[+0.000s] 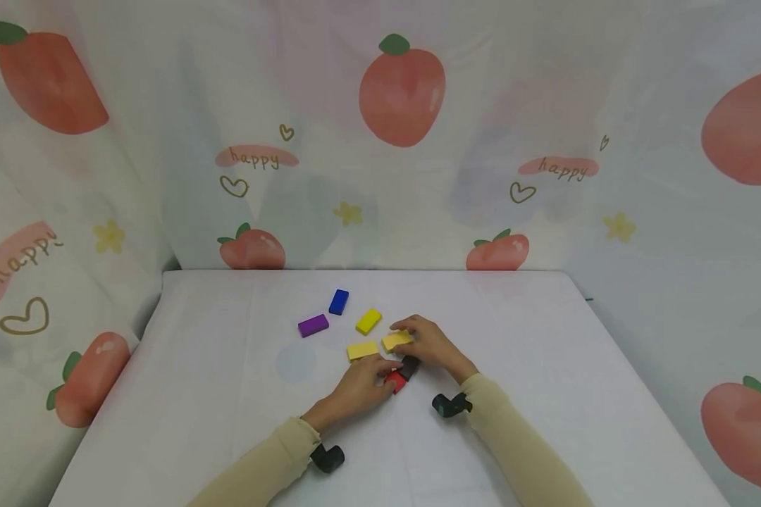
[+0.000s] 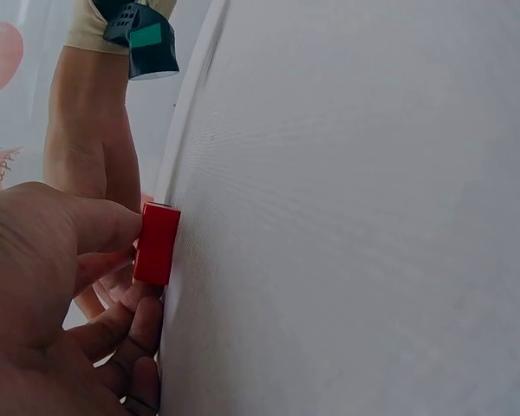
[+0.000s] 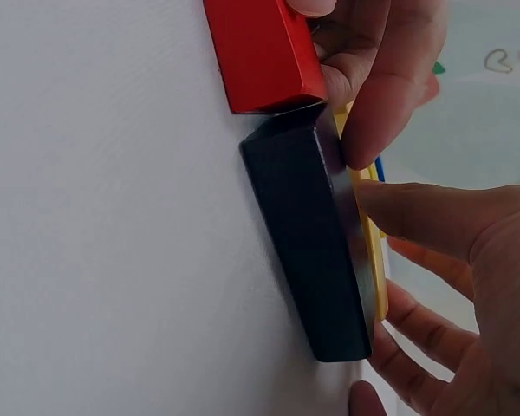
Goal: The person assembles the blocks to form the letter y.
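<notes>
My left hand (image 1: 363, 386) pinches a red block (image 1: 396, 382) on the white table, its thumb against the block's side in the left wrist view. A black block (image 1: 409, 367) lies end to end with the red one in the right wrist view, and a left fingertip reaches along it. My right hand (image 1: 432, 345) grips a yellow block (image 1: 396, 341) just beyond the black one, thumb on the near side and fingers on the far side. Close to my left knuckles lies a second yellow block (image 1: 362, 351).
Farther back on the table lie a third yellow block (image 1: 368, 321), a purple block (image 1: 313, 325) and a blue block (image 1: 339, 302). A fruit-printed cloth (image 1: 418, 197) hangs behind the table's far edge. Both wrists carry black cameras.
</notes>
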Available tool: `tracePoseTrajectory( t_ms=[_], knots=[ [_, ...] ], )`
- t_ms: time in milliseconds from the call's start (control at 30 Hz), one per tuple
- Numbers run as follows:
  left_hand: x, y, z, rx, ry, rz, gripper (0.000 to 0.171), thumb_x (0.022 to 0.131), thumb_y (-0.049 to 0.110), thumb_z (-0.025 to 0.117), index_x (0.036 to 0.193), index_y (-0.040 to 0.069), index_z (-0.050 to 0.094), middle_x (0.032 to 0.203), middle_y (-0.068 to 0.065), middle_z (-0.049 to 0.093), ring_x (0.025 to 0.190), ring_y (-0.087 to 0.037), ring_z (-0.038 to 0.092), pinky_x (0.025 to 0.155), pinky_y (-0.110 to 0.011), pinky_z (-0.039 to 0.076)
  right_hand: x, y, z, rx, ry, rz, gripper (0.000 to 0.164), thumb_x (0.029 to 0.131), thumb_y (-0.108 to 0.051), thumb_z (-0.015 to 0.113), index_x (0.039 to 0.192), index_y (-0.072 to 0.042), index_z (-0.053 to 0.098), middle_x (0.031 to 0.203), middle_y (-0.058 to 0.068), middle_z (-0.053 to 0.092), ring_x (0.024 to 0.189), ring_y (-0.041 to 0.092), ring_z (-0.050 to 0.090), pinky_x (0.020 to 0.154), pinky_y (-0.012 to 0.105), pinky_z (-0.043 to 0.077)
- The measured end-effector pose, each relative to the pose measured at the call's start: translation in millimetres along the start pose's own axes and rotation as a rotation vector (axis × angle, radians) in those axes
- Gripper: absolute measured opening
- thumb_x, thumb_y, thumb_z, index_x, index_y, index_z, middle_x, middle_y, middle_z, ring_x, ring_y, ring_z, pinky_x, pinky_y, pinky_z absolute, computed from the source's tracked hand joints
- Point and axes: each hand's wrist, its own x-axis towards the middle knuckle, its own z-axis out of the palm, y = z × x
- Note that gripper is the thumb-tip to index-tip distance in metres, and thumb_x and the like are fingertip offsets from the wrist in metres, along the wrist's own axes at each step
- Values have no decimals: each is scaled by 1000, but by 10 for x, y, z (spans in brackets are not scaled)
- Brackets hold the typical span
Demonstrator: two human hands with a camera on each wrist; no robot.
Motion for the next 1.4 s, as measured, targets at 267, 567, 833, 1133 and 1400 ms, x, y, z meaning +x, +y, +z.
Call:
tracePoseTrajectory(
  t_ms=[267, 567, 833, 1133, 1400],
  knots=[
    [3, -20, 2, 0, -1, 10, 35, 90, 20, 69, 125, 19, 68, 101, 3, 65, 89, -7, 58, 78, -22, 50, 73, -3, 45, -18, -22, -20, 39, 82, -22, 78, 120, -19, 70, 126, 7, 62, 118, 26, 56, 104, 48, 45],
    [5, -20, 6, -5, -1, 10, 35, 91, 20, 68, 125, 19, 68, 101, 3, 65, 89, -8, 58, 79, -22, 50, 64, -25, 22, -40, -27, -48, 34, 85, -24, 76, 118, -15, 71, 122, 7, 63, 115, 27, 56, 103, 48, 45],
    [10, -22, 33, 22, -8, -11, 35, 91, 22, 69, 126, 21, 67, 99, 5, 64, 87, -6, 55, 79, -20, 49, 47, -30, -63, -57, 11, -2, 38, 85, -28, 77, 120, -16, 70, 120, 8, 62, 116, 27, 55, 106, 51, 43],
    [17, -29, 15, 17, -16, -27, 36, 91, 22, 69, 127, 21, 67, 99, 5, 64, 87, -6, 55, 78, -21, 49, -54, -30, -182, -58, 51, -43, 39, 84, -28, 78, 120, -16, 69, 122, 8, 62, 119, 30, 54, 106, 53, 42],
    [7, 6, 5, 17, -28, -38, 36, 91, 22, 68, 127, 22, 67, 101, 5, 64, 89, -6, 56, 80, -22, 50, -166, -2, -232, -66, 82, -51, 38, 84, -27, 78, 119, -16, 70, 120, 8, 62, 117, 30, 55, 105, 52, 43]
  ],
)
